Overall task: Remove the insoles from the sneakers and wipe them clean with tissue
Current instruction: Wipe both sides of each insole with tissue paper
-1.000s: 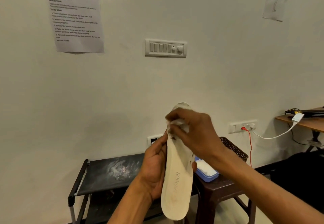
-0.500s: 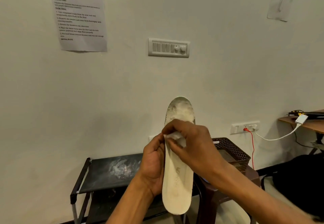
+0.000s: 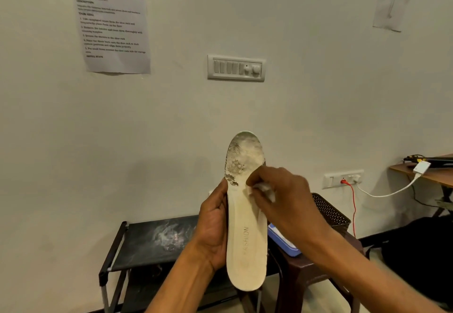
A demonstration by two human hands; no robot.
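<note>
Over the last second the right hand [image 3: 284,197] has drawn the tissue [image 3: 262,189] down from the toe end of the insole [image 3: 246,251], which it covered a second ago, to a spot about a third of the way down, at the right edge. The whole toe area is now uncovered. This reads as one wiping stroke from toe towards heel, so the cleaning step is under way, and the insole is already out of its sneaker; no sneaker is in view. The left hand [image 3: 213,225] has stayed where it was, fingers curled round the left edge from behind, holding the insole upright in the air in front of the wall with the toe up and the heel down. The right hand pinches the small crumpled white tissue between thumb and fingertips and presses it against the surface. The insole is pale cream, with faint lettering running along its lower half. Its toe area carries a rough grey, flaky patch, darkest along the left edge, which the stroke has not cleared; it probably needs more passes, or it may be wear rather than dirt.
</note>
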